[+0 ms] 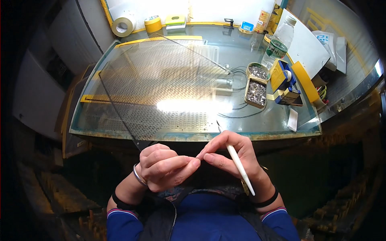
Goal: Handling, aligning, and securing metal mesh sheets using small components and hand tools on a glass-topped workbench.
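Both hands held close to the chest, below the near edge of the glass-topped table (277,130). Left hand (163,166) curled into a loose fist, forefinger stretched out and touching the fingertips of the right hand (231,154); whether anything small sits pinched between them cannot be told. Right hand grasping a slim white stick (240,168), clamped between fingers and palm, its tail slanting down toward the wrist and its tip hidden behind the fingers. A metal bangle on the left wrist, dark bands on both.

On the table, straight ahead: a large perforated sheet (161,86) tilted up on one edge, with glare across its lower part. Right of it, two oval tins (256,84) filled with small grey pieces, one behind the other, thin dark wires (237,74) looping beside them. Further right, a blue and yellow tape dispenser (284,82), a clear plastic bottle (279,40) with a green label band and white cap, a white board (307,46) leaning behind, and a small white paper slip (292,119) near the table edge. Along the far edge: a roll of beige tape (124,25), a yellow tape roll (152,24), a yellow-green flat box (175,20), a small blue-labelled roll (246,27).
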### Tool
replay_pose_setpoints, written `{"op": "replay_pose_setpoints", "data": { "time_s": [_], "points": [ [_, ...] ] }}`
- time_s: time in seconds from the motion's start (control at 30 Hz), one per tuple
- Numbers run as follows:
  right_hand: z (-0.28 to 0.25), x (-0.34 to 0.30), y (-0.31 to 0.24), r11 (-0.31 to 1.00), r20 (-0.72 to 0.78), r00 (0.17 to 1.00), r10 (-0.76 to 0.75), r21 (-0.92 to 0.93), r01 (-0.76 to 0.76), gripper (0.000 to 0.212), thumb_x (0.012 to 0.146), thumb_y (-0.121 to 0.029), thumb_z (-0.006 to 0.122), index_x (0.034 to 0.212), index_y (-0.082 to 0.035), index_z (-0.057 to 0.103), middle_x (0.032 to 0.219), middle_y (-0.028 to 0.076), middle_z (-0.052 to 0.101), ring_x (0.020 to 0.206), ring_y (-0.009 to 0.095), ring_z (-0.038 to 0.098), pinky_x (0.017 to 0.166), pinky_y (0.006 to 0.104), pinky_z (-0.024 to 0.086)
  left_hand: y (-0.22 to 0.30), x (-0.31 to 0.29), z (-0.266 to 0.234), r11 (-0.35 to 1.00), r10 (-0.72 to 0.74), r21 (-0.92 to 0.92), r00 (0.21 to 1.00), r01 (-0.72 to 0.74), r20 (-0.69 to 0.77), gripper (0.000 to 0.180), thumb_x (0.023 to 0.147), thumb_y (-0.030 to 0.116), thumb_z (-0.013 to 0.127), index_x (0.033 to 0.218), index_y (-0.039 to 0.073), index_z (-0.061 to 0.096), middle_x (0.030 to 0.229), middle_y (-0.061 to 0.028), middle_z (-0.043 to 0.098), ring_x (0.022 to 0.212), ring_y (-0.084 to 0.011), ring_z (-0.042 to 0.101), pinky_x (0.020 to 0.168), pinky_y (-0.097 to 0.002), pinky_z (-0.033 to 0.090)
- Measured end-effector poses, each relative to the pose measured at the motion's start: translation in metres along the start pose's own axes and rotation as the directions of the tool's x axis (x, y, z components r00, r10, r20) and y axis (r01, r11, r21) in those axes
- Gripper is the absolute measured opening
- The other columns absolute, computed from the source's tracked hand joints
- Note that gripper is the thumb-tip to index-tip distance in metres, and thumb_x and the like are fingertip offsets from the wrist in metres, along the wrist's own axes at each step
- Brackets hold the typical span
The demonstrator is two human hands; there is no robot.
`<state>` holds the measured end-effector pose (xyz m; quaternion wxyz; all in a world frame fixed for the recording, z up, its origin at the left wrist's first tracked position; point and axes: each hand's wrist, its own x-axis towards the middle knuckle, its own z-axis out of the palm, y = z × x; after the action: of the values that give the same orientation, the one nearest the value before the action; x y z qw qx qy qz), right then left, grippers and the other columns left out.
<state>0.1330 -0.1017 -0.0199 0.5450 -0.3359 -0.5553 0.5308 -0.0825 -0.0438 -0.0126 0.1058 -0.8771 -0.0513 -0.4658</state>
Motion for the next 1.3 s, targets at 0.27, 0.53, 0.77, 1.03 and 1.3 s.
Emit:
{"op": "replay_pose_setpoints", "data": {
  "time_s": [0.27, 0.53, 0.77, 1.03, 1.3],
  "points": [
    [-0.002, -0.002, 0.004, 1.0, 0.015, 1.0, -0.015, -0.016, 0.015, 0.017, 0.088, -0.003, 0.075, 0.1, 0.0, 0.064, 0.092, 0.008, 0.072, 0.086, 0.01, 0.067, 0.08, 0.0258, 0.054, 0.001, 0.0, 0.003, 0.999, -0.009, -0.043, 1.0, 0.01, 0.023, 0.032, 0.066, 0.006, 0.085, 0.096, 0.015, 0.078, 0.1, 0.0021, 0.058, 0.077, -0.0119, 0.056, 0.056, -0.0242, 0.043],
    [0.007, -0.005, 0.01, 0.993, -0.214, 0.97, -0.112, -0.061, 0.101, 0.018, 0.085, -0.001, 0.076, 0.097, -0.001, 0.063, 0.091, 0.007, 0.072, 0.084, 0.01, 0.067, 0.077, 0.025, 0.055, 0.006, 0.002, 0.02, 0.875, -0.378, -0.354, 0.923, 0.332, -0.068, 0.03, 0.07, 0.003, 0.087, 0.097, 0.006, 0.075, 0.091, -0.0068, 0.066, 0.068, -0.0174, 0.066, 0.055, -0.027, 0.053],
    [0.013, -0.005, 0.015, 0.935, -0.324, 0.892, -0.316, -0.265, 0.235, 0.019, 0.081, 0.002, 0.077, 0.092, -0.002, 0.062, 0.089, 0.008, 0.072, 0.085, 0.013, 0.07, 0.077, 0.0253, 0.055, 0.016, 0.011, 0.028, 0.757, -0.562, -0.385, 0.827, 0.528, 0.028, 0.022, 0.075, -0.006, 0.08, 0.095, 0.001, 0.073, 0.085, -0.0125, 0.071, 0.074, -0.0198, 0.07, 0.063, -0.0278, 0.055],
    [0.012, -0.002, 0.016, 0.797, -0.279, 0.805, -0.524, -0.492, 0.349, 0.024, 0.075, 0.005, 0.079, 0.088, -0.003, 0.061, 0.086, 0.01, 0.071, 0.077, 0.018, 0.07, 0.072, 0.0276, 0.054, 0.02, 0.015, 0.031, 0.724, -0.606, -0.398, 0.795, 0.564, 0.024, 0.02, 0.077, -0.006, 0.076, 0.097, -0.002, 0.074, 0.086, -0.0126, 0.071, 0.068, -0.0174, 0.07, 0.059, -0.0257, 0.056],
    [0.01, -0.002, 0.016, 0.678, -0.173, 0.773, -0.61, -0.62, 0.396, 0.03, 0.074, 0.009, 0.078, 0.089, -0.006, 0.057, 0.083, 0.009, 0.071, 0.077, 0.019, 0.067, 0.07, 0.0289, 0.053, 0.025, 0.017, 0.027, 0.156, -0.801, -0.624, 0.468, 0.766, 0.375, 0.015, 0.086, 0.0, 0.071, 0.101, -0.001, 0.076, 0.092, -0.0107, 0.073, 0.076, -0.0101, 0.068, 0.062, -0.0211, 0.057]
  ]
}}
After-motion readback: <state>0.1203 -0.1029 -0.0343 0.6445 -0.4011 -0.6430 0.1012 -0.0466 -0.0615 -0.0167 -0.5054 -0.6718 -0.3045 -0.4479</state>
